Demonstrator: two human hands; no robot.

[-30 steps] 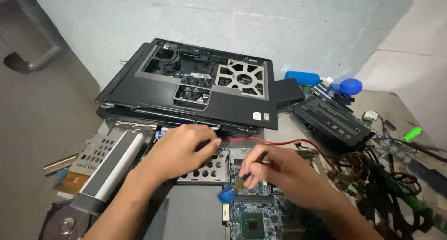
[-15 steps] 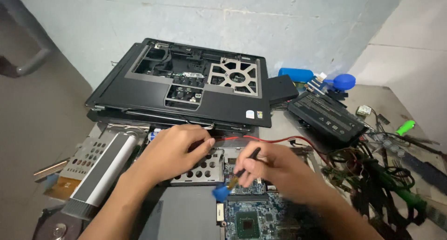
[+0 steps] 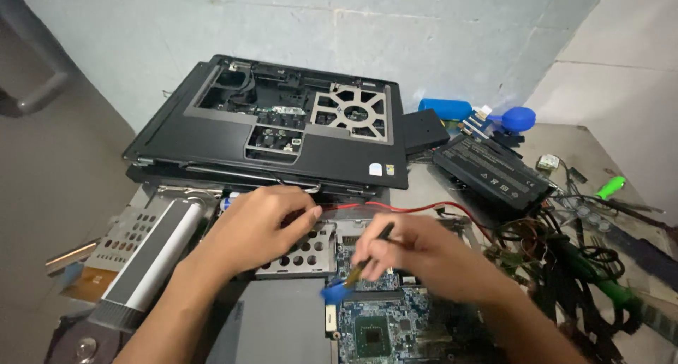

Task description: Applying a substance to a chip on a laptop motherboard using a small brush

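Note:
My left hand (image 3: 258,226) rests with curled fingers on a perforated metal bracket (image 3: 307,254), close to a red wire (image 3: 417,209). My right hand (image 3: 417,254) grips a thin dark tool (image 3: 367,254) like a pen; its tip points down at a blue circuit board (image 3: 385,321) with a square chip. A small blue piece (image 3: 333,292) sits at the board's left edge, just below the tool. Behind both hands lies an opened black laptop chassis (image 3: 282,124) with a round fan grille.
A black battery pack (image 3: 491,168) lies right of the chassis. Tangled cables and green-handled tools (image 3: 600,265) crowd the right side. A silver hinge bar and metal frame (image 3: 141,247) lie left. Blue items (image 3: 515,117) stand by the wall.
The view has shifted slightly, and my right hand with the tool has moved a little down and left over the circuit board. My left hand stays on the bracket.

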